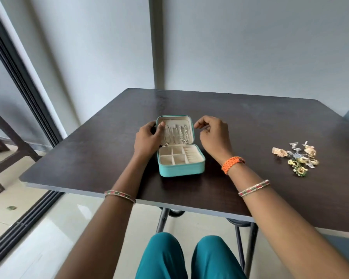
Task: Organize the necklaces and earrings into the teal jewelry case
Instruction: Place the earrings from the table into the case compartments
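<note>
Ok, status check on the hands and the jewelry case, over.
Left hand grips lid edge. Right hand beside it, empty. Teal jewelry case open, necklaces hung. Earrings waiting.

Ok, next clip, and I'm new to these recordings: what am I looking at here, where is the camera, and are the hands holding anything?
There is no machine here. A person wears a wide-angle camera on the head, so you look forward and down over their own arms and knees. They sit at a dark table. On it stands an open teal jewelry case, its lid upright, with silvery necklaces hanging inside the lid. The cream compartments in the base look empty. The left hand grips the left edge of the lid, thumb on its inner face. The right hand hovers just beside the lid's right edge with fingers loosely curled; it appears to hold nothing. A small pile of earrings lies on the table farther right, not yet put away.
</note>
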Demonstrator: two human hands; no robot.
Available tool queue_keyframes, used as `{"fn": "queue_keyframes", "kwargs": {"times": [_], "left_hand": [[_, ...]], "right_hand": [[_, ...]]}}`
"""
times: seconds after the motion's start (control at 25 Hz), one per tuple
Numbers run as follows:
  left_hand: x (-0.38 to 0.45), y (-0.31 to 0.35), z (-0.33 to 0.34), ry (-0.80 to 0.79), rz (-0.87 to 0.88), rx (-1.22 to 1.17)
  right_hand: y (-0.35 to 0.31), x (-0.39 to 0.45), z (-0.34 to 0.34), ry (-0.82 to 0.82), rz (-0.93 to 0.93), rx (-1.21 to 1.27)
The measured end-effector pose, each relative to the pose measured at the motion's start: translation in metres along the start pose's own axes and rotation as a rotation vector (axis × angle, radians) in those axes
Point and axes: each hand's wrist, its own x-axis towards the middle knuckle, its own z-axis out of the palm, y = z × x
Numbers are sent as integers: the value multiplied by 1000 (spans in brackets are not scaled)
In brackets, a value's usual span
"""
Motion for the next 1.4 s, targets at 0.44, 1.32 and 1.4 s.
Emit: {"fn": "queue_keyframes", "kwargs": {"times": [0.44, 1.32, 1.4], "left_hand": [[-19, 68, -9, -176, 16, 338], [-107, 105, 185, -359, 154, -78], [-108, 105, 184, -366, 159, -63]], "right_hand": [[9, -29, -46, -159, 192, -25], [127, -74, -188, 362, 490, -298], [131, -75, -188, 349, 483, -315]]}}
